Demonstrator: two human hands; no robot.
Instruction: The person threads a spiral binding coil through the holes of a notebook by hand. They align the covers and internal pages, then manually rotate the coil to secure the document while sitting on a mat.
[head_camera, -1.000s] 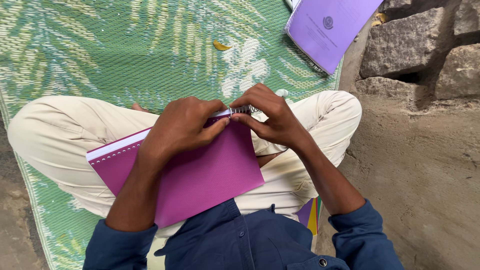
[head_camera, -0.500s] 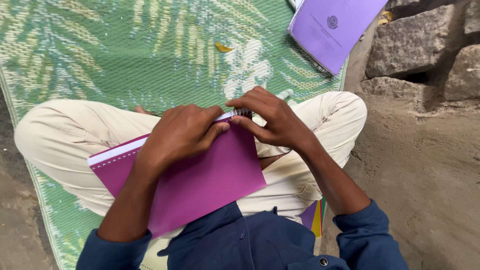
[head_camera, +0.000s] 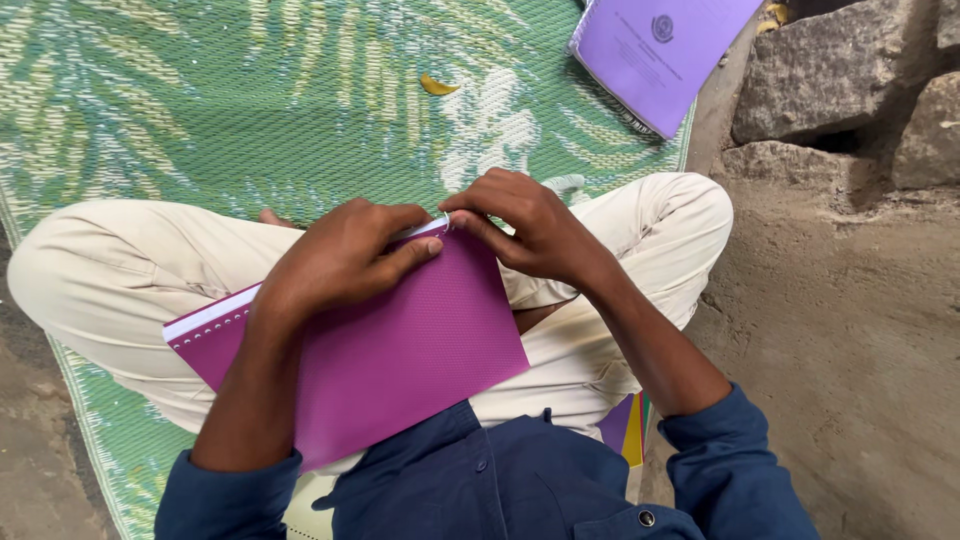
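the magenta booklet (head_camera: 400, 350) lay tilted across the person's lap, resting on the cream trousers (head_camera: 110, 290), its punched binding edge running up and away toward the far corner; both hands met right at that far corner; the left hand (head_camera: 340, 262) lay flat over the cover's upper edge, fingers curled together and pressing down, thumb stretched along the cover toward the corner; the right hand (head_camera: 535, 232) came in from the other side, fingertips bunched tight and pinching at a small pale binding piece (head_camera: 442, 222) at the corner, though what exactly sat between those fingertips was too small to tell; white pages showed as a thin stripe along the booklet's left edge; beneath it all was a green woven mat (head_camera: 200, 110) with a leaf pattern; a lilac booklet (head_camera: 655, 55) lay well apart at the mat's far right edge, near rough stones (head_camera: 840, 80); a small yellow leaf (head_camera: 438, 87) sat on the mat between.
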